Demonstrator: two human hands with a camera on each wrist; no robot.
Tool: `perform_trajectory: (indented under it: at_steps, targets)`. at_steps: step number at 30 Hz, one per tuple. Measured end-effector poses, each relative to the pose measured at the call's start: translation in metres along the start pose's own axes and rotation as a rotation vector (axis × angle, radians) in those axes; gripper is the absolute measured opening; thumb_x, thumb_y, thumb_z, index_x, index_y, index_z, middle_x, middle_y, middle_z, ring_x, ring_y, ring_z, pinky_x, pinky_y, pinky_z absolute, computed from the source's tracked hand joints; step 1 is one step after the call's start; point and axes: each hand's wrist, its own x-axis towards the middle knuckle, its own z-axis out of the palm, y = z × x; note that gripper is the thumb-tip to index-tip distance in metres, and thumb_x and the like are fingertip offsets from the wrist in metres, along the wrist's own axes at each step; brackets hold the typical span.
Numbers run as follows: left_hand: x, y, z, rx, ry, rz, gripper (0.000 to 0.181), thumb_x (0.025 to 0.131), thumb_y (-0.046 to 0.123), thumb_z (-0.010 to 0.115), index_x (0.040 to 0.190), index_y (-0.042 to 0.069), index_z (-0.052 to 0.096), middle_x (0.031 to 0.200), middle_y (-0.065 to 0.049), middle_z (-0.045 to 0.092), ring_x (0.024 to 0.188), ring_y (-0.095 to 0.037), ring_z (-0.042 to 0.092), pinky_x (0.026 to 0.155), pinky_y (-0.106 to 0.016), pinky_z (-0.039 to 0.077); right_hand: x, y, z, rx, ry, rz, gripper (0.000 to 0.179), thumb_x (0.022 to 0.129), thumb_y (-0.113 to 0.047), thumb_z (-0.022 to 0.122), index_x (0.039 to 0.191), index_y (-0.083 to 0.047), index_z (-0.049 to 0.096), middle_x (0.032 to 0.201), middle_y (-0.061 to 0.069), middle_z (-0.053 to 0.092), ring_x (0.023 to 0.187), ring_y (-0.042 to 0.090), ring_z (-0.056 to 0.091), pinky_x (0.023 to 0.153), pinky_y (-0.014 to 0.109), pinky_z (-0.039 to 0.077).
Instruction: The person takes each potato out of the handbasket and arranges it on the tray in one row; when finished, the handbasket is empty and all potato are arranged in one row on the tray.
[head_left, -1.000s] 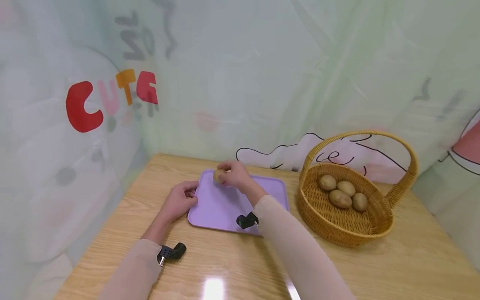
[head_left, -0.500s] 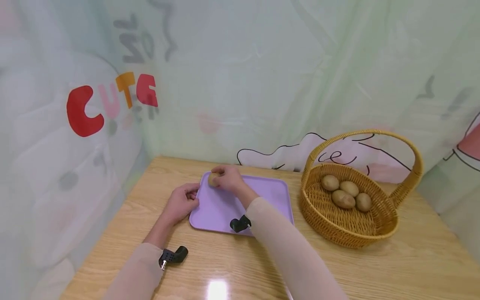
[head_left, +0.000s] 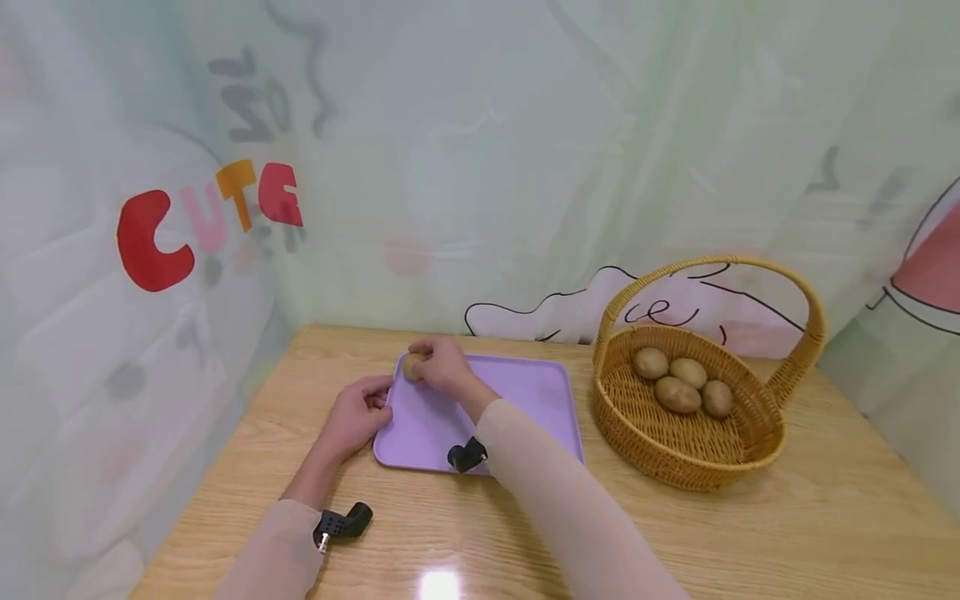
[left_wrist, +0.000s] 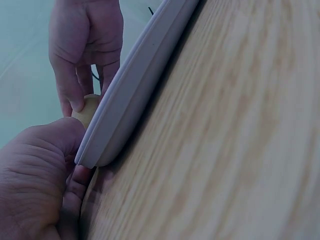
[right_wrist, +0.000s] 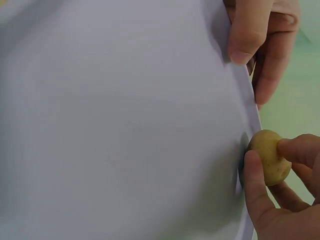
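A flat lilac tray lies on the wooden table. My left hand holds its left edge. The left thumb laps over the rim in the right wrist view, and the left fingers are partly hidden by the tray in the left wrist view. At the tray's far left corner, my right hand pinches a small potato between thumb and fingers. This potato is down by the rim; whether it touches the tray is unclear.
Right of the tray stands a wicker basket with a tall arched handle. Several potatoes lie inside it. A printed curtain hangs behind the wooden table. Each wrist carries a small black camera.
The right hand has carried the potato a little left across the tray, toward its far left corner. The left hand keeps its hold on the edge. The head view has shifted slightly.
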Motion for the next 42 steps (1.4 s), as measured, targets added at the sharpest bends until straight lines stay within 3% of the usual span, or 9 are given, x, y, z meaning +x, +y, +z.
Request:
perform_trajectory:
  at_steps: [9, 18, 23, 28, 32, 42]
  targets:
    - [-0.001, -0.003, 0.0, 0.001, 0.005, -0.006, 0.05, 0.076, -0.008, 0.064, 0.125, -0.006, 0.061, 0.105, -0.013, 0.064, 0.088, -0.02, 0.058, 0.073, -0.023, 0.05, -0.005, 0.005, -0.008, -0.069, 0.013, -0.025, 0.041, 0.085, -0.009, 0.067, 0.126, -0.008, 0.064, 0.124, 0.009, 0.061, 0.095, 0.017, 0.059, 0.072, 0.027, 0.052]
    - [0.003, 0.002, 0.003, -0.014, 0.0, -0.023, 0.05, 0.076, -0.009, 0.064, 0.125, -0.005, 0.061, 0.104, -0.013, 0.063, 0.088, -0.021, 0.057, 0.074, -0.023, 0.049, -0.009, 0.013, -0.026, -0.034, 0.035, -0.039, 0.041, 0.087, -0.01, 0.065, 0.127, -0.004, 0.062, 0.127, 0.011, 0.06, 0.085, 0.022, 0.066, 0.066, 0.028, 0.052]
    - [0.002, 0.001, 0.002, -0.013, 0.005, -0.016, 0.049, 0.076, -0.009, 0.064, 0.125, -0.006, 0.061, 0.105, -0.013, 0.063, 0.088, -0.02, 0.057, 0.074, -0.023, 0.049, -0.012, 0.018, -0.037, -0.06, 0.051, -0.04, 0.04, 0.089, -0.013, 0.066, 0.128, -0.006, 0.062, 0.128, 0.01, 0.059, 0.093, 0.02, 0.063, 0.072, 0.029, 0.054]
    - [0.0, -0.001, 0.001, -0.005, 0.003, -0.011, 0.049, 0.077, -0.008, 0.064, 0.126, -0.006, 0.061, 0.103, -0.013, 0.063, 0.088, -0.021, 0.057, 0.074, -0.023, 0.049, -0.017, 0.019, -0.051, -0.021, 0.065, -0.048, 0.039, 0.088, -0.012, 0.066, 0.126, -0.004, 0.062, 0.129, 0.015, 0.059, 0.099, 0.023, 0.063, 0.077, 0.032, 0.054]
    - [0.001, -0.001, 0.001, 0.003, -0.003, -0.012, 0.049, 0.077, -0.008, 0.064, 0.126, -0.006, 0.06, 0.102, -0.013, 0.063, 0.089, -0.021, 0.056, 0.073, -0.022, 0.048, -0.024, 0.018, -0.062, 0.0, 0.065, -0.046, 0.038, 0.087, -0.01, 0.066, 0.125, -0.005, 0.063, 0.13, 0.017, 0.058, 0.101, 0.025, 0.062, 0.078, 0.032, 0.054]
    - [0.0, 0.001, 0.0, 0.021, -0.006, -0.009, 0.049, 0.077, -0.007, 0.064, 0.126, -0.006, 0.06, 0.103, -0.014, 0.063, 0.089, -0.021, 0.056, 0.073, -0.022, 0.048, -0.052, 0.011, -0.083, 0.015, 0.049, -0.063, 0.039, 0.089, -0.013, 0.068, 0.127, -0.008, 0.061, 0.125, 0.008, 0.059, 0.106, 0.024, 0.06, 0.082, 0.034, 0.053]
